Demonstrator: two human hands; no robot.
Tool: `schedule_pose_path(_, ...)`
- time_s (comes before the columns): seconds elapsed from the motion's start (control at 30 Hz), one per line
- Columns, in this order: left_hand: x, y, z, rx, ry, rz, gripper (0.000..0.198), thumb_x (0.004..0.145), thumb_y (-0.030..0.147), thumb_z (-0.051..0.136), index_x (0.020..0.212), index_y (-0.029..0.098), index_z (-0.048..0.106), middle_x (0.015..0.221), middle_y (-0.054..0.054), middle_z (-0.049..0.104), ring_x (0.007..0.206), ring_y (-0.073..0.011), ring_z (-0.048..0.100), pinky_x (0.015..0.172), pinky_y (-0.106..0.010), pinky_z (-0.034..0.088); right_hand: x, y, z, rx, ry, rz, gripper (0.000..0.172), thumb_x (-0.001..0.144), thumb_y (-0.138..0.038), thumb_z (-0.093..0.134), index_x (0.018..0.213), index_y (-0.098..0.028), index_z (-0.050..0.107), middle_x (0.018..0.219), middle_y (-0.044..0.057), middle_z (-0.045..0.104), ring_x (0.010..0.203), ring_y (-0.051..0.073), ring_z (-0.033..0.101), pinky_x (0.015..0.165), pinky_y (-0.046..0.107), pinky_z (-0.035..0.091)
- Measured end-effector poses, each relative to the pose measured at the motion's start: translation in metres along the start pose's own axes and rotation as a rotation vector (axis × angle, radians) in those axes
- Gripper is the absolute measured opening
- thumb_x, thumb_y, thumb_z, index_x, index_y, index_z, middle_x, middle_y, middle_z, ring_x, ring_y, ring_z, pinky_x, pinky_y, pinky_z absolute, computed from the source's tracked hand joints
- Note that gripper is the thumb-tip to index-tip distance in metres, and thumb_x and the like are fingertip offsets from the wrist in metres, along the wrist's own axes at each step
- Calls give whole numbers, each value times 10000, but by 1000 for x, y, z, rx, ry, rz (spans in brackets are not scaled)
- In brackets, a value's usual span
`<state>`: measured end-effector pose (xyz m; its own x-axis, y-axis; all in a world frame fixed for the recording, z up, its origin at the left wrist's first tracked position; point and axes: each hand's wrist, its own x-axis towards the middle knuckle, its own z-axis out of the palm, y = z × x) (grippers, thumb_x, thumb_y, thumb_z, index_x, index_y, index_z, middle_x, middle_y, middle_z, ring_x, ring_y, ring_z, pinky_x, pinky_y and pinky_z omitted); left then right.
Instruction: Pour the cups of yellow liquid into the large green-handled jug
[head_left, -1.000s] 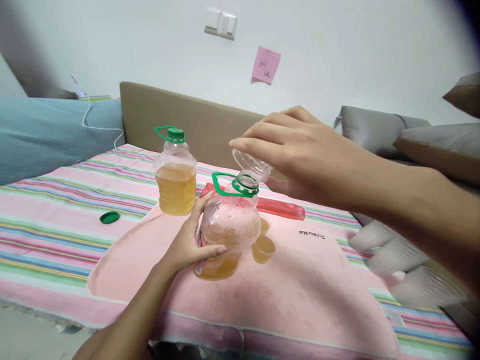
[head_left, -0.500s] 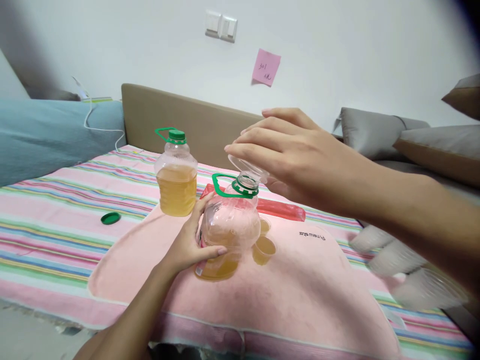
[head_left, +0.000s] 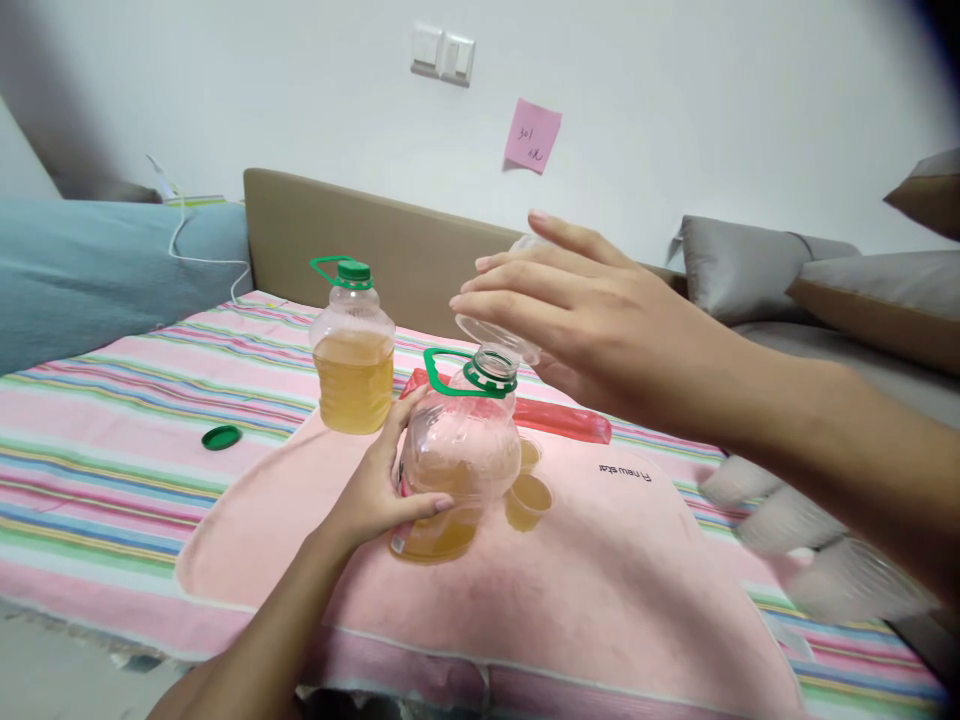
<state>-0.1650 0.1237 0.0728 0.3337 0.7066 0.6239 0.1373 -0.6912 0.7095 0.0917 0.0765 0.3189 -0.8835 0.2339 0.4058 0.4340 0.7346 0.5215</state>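
Note:
My left hand (head_left: 386, 490) is wrapped round the side of a clear plastic jug (head_left: 469, 440) with a green ring handle and an uncapped mouth; yellowish liquid fills its lower part. Above that mouth, my right hand (head_left: 570, 300) holds a clear plastic cup (head_left: 480, 328), tipped with its rim at the jug's neck. Most of the cup is hidden behind the fingers, and I see no liquid in it. Just right of the jug stands a small clear cup (head_left: 529, 500) of yellow liquid, with another cup (head_left: 530, 455) partly hidden behind it.
A capped jug (head_left: 354, 370) of yellow liquid stands at the back left. A loose green cap (head_left: 221, 437) lies on the striped cloth (head_left: 120, 470). Red plastic (head_left: 562, 420) lies behind the open jug. Stacked clear cups (head_left: 795, 520) rest at the right, beyond the pink mat (head_left: 622, 600).
My right hand's fingers have shifted slightly, and the cup tips a little more, its base now showing above the fingers. The left hand and the jug stay where they were.

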Motion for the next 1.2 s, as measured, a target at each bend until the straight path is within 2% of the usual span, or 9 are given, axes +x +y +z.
schedule_pose_path(0.23,0,1,0,-16,-8,-20,1294,750,797,899,1784,330,277,1829,-190,351,1682,-521,343,1364,-710,296,-2,-1,-1,-26,-17,-14,480,1094,-75,433,1516,-234,597,1458,62,726,1498,259,620,1373,634,349)
schedule_pose_path(0.5,0,-2,0,-16,-11,-13,1273,745,758,925,1774,350,297,1811,-191,378,1677,-525,352,1354,-727,304,-7,0,1,88,-22,146,494,1049,-183,589,1529,-298,597,1476,56,719,1462,308,643,1388,679,288)
schedule_pose_path(0.67,0,1,0,-19,-10,-24,1265,744,776,914,1767,344,309,1803,-195,392,1667,-527,371,1346,-721,329,-19,19,14,253,27,354,643,886,-291,825,1501,-254,642,1495,99,727,1352,346,715,1254,606,516)
schedule_pose_path(0.73,0,3,0,-9,-8,-31,1267,743,782,911,1766,341,308,1806,-195,388,1664,-531,375,1343,-719,337,-26,26,21,384,73,476,678,827,-319,891,1464,-243,674,1459,100,755,1312,351,743,1186,566,584)
schedule_pose_path(0.83,-1,4,-1,1,-10,-42,1272,747,790,902,1769,335,297,1798,-202,393,1660,-539,376,1340,-731,332,-47,27,34,651,165,790,732,744,-337,973,1408,-203,695,1401,142,785,1290,363,758,1187,571,580)
schedule_pose_path(0.93,-1,3,-1,2,-13,-48,1277,749,787,903,1771,332,286,1776,-211,415,1653,-545,384,1339,-754,308,-82,9,55,944,362,1156,739,683,-443,1026,1293,-213,678,1373,172,791,1316,368,749,1168,581,584)
schedule_pose_path(1.03,0,2,-1,5,-17,-45,1279,747,789,904,1767,325,287,1767,-214,423,1657,-542,376,1348,-746,297,-125,-23,85,1081,549,1440,695,635,-513,1043,1130,-240,637,1301,149,814,1291,343,765,1164,554,583)
schedule_pose_path(1.1,0,1,-1,4,-20,-37,1270,754,792,896,1765,327,286,1781,-208,405,1667,-533,362,1354,-728,304,-149,-44,105,1102,613,1542,734,646,-567,1027,1189,-252,647,1254,131,824,1294,316,764,1163,503,582)
schedule_pose_path(1.2,0,-1,-1,8,-17,-23,1267,755,804,887,1763,334,279,1802,-195,383,1666,-528,368,1355,-729,305,-172,-67,126,1040,580,1591,799,684,-661,973,1302,-252,673,1311,125,792,1285,302,753,1155,483,580)
